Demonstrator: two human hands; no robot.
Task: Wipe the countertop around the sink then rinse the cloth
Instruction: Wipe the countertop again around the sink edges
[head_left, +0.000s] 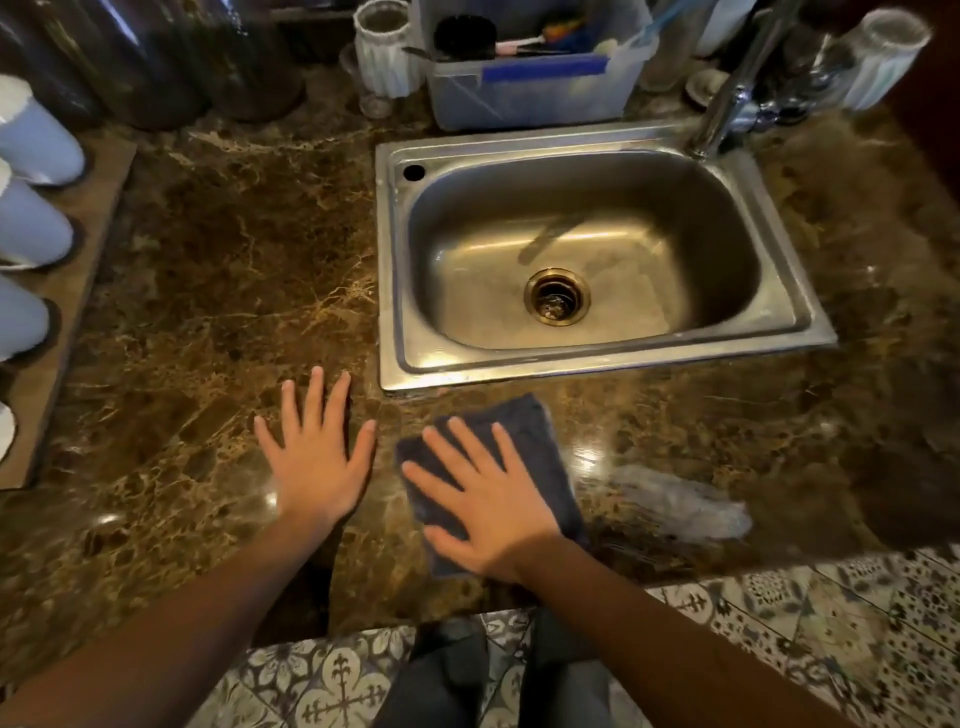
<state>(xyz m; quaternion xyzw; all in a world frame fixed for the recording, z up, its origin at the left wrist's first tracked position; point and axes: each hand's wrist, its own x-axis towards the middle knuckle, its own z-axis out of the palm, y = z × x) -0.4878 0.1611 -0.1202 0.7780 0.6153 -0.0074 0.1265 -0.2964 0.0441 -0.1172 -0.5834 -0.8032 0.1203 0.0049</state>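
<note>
A dark blue cloth lies flat on the brown marble countertop, just in front of the steel sink. My right hand presses on the cloth with straight, spread fingers. My left hand rests flat on the bare countertop to the left of the cloth, fingers spread, holding nothing. A wet smear shines on the counter to the right of the cloth. The sink basin holds nothing but its drain. The tap rises at the sink's back right corner.
A plastic tub of brushes stands behind the sink, with glass jars beside it. White cups line a board at the left edge. Dark bottles stand at the back left. The counter's front edge runs just below my wrists, over patterned floor tiles.
</note>
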